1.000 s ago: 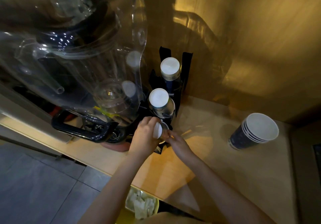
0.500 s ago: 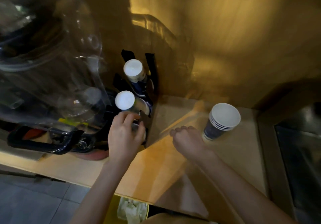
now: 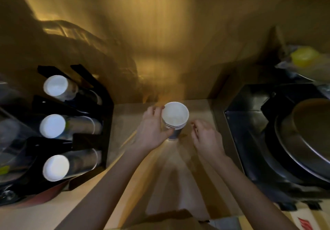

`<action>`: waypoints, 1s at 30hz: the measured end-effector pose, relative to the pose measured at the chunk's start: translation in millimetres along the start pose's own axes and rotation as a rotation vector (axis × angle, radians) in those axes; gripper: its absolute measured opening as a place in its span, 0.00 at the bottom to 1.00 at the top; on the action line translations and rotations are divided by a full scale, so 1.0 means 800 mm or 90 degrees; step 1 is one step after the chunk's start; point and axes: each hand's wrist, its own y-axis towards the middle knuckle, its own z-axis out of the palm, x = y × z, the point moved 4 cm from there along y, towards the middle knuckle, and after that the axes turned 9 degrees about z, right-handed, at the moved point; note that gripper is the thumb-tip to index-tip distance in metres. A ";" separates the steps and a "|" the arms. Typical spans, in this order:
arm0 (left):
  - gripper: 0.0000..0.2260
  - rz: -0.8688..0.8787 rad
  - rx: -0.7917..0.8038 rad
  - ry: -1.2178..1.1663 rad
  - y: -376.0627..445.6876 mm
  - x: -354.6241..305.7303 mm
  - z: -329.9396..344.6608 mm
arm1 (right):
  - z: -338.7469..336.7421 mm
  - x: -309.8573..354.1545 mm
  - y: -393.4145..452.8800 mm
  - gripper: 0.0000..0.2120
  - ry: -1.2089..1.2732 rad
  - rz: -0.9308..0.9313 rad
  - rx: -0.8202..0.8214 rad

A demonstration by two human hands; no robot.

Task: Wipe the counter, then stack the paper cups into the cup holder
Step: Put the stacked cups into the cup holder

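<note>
A short stack of blue paper cups [image 3: 175,121] with white insides stands upright on the wooden counter [image 3: 178,167] near the back wall. My left hand [image 3: 151,130] wraps the stack's left side, fingers at the rim and thumb on the wall. My right hand [image 3: 205,137] hovers just right of the stack, fingers loosely curled, holding nothing. At the left stands the black cup holder [image 3: 105,115] with three tilted tubes, each showing a white cup bottom: top [image 3: 55,85], middle [image 3: 52,125], bottom [image 3: 55,167].
A black machine with a metal bowl [image 3: 294,140] fills the right side beyond the counter's edge. A yellow object in plastic [image 3: 305,58] lies at the back right. Clear blender parts [image 3: 10,140] sit left of the holder. The wooden wall [image 3: 160,42] closes the back.
Both hands left the cup holder and moved right to the loose stack of cups. My left hand has taken hold of the stack. The view swung to the right.
</note>
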 end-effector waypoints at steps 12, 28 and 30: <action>0.49 -0.051 0.075 -0.019 0.052 0.009 0.058 | 0.121 -0.040 0.014 0.10 0.526 0.463 0.441; 0.42 -0.039 -0.289 -0.247 -0.038 0.010 -0.040 | 0.069 0.099 0.024 0.35 1.105 0.386 0.745; 0.35 -0.047 -0.307 -0.291 -0.050 0.016 -0.056 | 0.070 0.115 0.022 0.32 1.098 0.314 0.786</action>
